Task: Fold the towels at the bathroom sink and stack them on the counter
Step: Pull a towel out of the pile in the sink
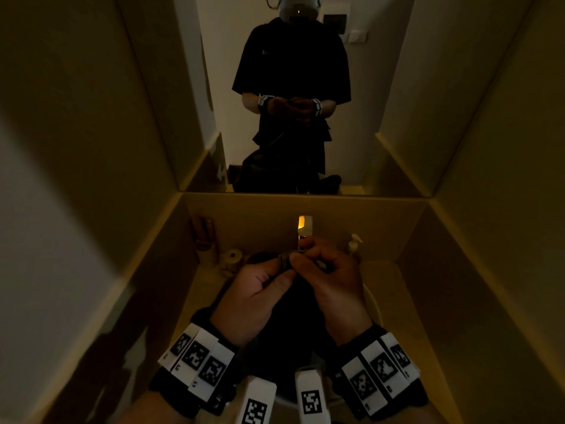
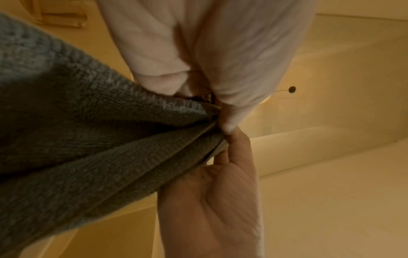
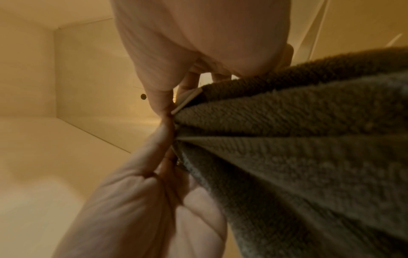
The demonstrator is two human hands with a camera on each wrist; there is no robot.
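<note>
A dark grey terry towel (image 1: 293, 319) hangs bunched from both my hands above the sink (image 1: 371, 304). My left hand (image 1: 260, 289) and right hand (image 1: 330, 276) meet at its top edge, and each pinches the hem. In the left wrist view my left hand (image 2: 223, 113) pinches the gathered towel (image 2: 88, 131), with the right hand (image 2: 220, 200) just below it. In the right wrist view my right hand (image 3: 163, 104) pinches the towel (image 3: 287, 139) at the same spot beside the left hand (image 3: 137, 200). The towel's lower part is lost in the dark.
The room is dim. A faucet (image 1: 304, 231) stands behind the hands and a soap dispenser (image 1: 354, 243) to its right. Small jars (image 1: 232, 258) and a wooden holder (image 1: 203, 237) stand at the back left of the beige counter (image 1: 406, 301). Side walls close in; a mirror (image 1: 367, 87) faces me.
</note>
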